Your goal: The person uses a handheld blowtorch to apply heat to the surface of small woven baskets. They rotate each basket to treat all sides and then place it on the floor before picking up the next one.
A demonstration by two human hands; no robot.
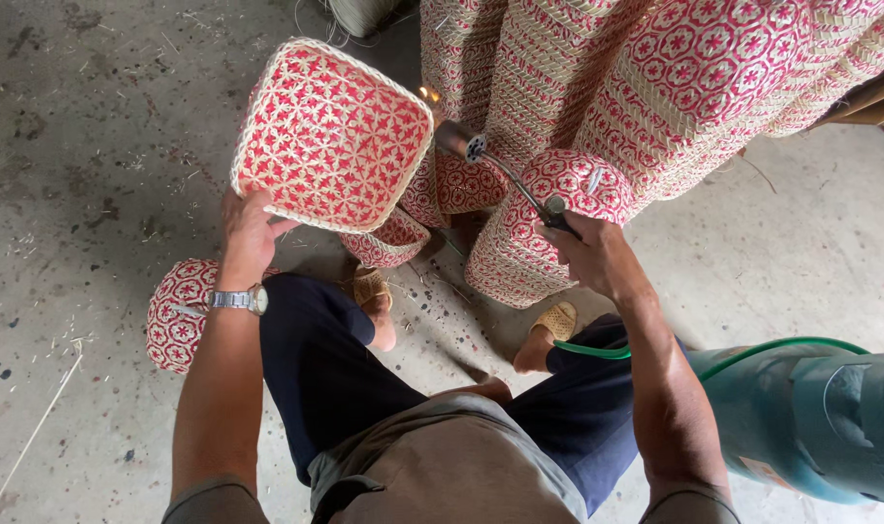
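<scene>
Left hand, arm extended forward, grips the lower rim of a square red-and-cream woven basket, tilted up above the knees. Right hand is closed around a gas torch, its lit nozzle beside the basket's right edge.

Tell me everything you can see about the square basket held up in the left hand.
The basket is a shallow square tray with rounded corners, woven from pale straw-like strips and red ones in a star lattice, edged with a pale bound rim. It is tilted so its inside faces the camera, above the concrete floor. The left hand grips its lower left rim. The torch in the right hand points at its right edge, a small flame close to the rim there.
</scene>
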